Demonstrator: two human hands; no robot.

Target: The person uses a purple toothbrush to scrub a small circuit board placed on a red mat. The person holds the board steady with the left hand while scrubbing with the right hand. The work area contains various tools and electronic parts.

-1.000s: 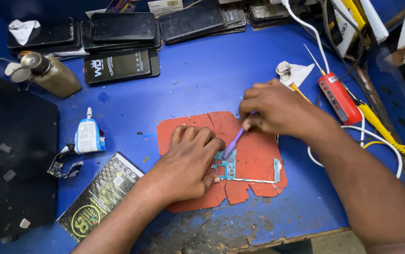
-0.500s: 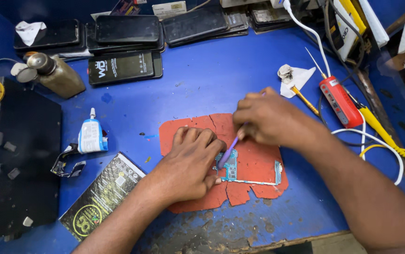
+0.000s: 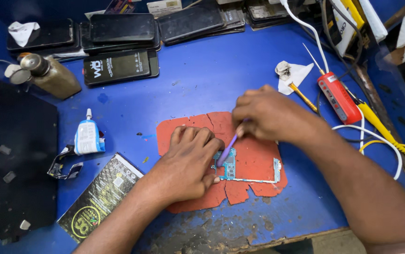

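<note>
A small blue-green circuit board (image 3: 230, 168) with a thin metal frame lies on a torn orange-red mat (image 3: 254, 155) on the blue worktable. My left hand (image 3: 188, 162) presses down on the board's left end, fingers curled over it. In my right hand (image 3: 268, 113) I pinch a slim purple tool (image 3: 227, 148); its tip rests on the board beside my left fingers.
Several dark phones (image 3: 122, 29) lie stacked along the back edge. A metal bottle (image 3: 49, 75), a small white glue bottle (image 3: 88, 137) and a black packet (image 3: 101, 196) sit at the left. A red tool (image 3: 338, 97) with cables lies at the right. The worn table edge (image 3: 278, 237) is near.
My right hand has shifted a little to the left and lower with the purple tool, whose tip moved along the board. My left hand stays on the board.
</note>
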